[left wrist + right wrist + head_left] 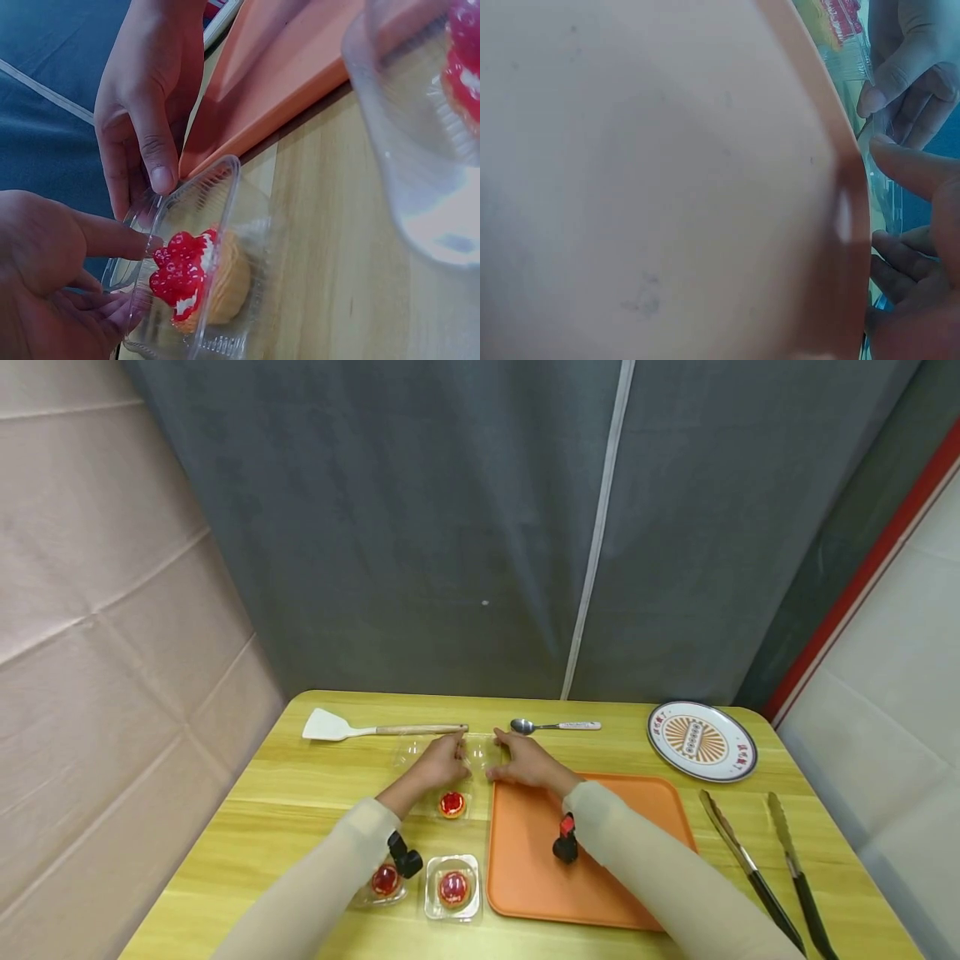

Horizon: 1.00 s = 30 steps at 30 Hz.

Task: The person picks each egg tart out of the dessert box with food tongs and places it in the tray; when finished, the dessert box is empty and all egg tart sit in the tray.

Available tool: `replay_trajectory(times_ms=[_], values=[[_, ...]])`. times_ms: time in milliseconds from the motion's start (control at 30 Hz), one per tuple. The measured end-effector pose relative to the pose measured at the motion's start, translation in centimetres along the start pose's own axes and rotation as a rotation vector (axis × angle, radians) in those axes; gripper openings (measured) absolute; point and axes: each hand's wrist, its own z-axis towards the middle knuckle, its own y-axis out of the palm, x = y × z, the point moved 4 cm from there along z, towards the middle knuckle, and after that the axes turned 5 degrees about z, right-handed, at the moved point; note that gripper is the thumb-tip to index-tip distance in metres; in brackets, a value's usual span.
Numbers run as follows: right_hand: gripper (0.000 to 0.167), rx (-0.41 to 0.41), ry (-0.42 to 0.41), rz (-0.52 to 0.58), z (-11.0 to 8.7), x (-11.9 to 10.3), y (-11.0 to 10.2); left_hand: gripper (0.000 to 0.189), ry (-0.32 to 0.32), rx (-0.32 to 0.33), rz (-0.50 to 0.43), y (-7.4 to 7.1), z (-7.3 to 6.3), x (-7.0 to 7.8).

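Note:
A clear plastic clamshell box [232, 176] holds a small tart [452, 804] topped with red glazed fruit and white cream. The box stands open, its transparent lid [480, 748] folded out toward the far table edge. With thumb and fingers my left hand [438, 764] pinches the lid at the hinge side, close to the tart, as the left wrist view shows. My right hand [528, 762] grips the lid's right side, thumb nearest me, beside the far left corner of an orange tray [540, 860]. Part of the lid is hidden behind the left hand.
Nearer me are two more boxed tarts, one in a square box [453, 889], the other [386, 880] partly under my left wrist. A white spatula [326, 725] and a spoon [555, 726] lie behind. At right are a patterned plate [702, 741] and black-handled tongs [750, 868].

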Motion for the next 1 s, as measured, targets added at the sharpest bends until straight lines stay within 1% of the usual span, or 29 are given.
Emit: replay_trajectory(times_ms=[200,300,433,500,600,667,767,900,1000], values=[[0.092,-0.007,-0.010,-0.021,-0.2,-0.2,-0.3,0.088,0.031,0.015,0.077,-0.3,-0.1,0.0],[0.092,-0.007,-0.003,-0.033,-0.3,-0.3,-0.5,0.088,0.034,0.025,0.104,-0.5,-0.4,0.1],[0.090,-0.001,0.005,-0.032,-0.7,-0.4,-0.8,0.088,0.028,0.048,0.129,-1.1,-0.9,0.2],[0.090,0.005,-0.005,-0.034,-0.8,-0.5,-0.9,0.088,0.030,0.062,0.138,-1.4,-1.3,0.4],[0.090,0.005,-0.028,-0.037,-1.1,-0.5,-1.1,0.087,0.044,0.074,0.126,-1.8,-2.0,0.5],[0.090,0.011,-0.045,-0.033,-1.4,-0.7,-1.1,0.086,0.057,0.082,0.119,-2.2,-2.7,0.6],[0.090,0.025,-0.060,-0.027,-2.1,-1.3,-1.0,0.082,0.082,0.092,0.111,-2.9,-4.1,0.9],[0.091,0.030,-0.082,-0.016,-3.4,-2.2,-0.6,0.081,0.114,0.099,0.092,-4.0,-6.9,1.2],[0.091,0.014,-0.109,-0.002,-4.5,-3.2,-0.2,0.082,0.130,0.103,0.075,-4.8,-9.2,1.0]])
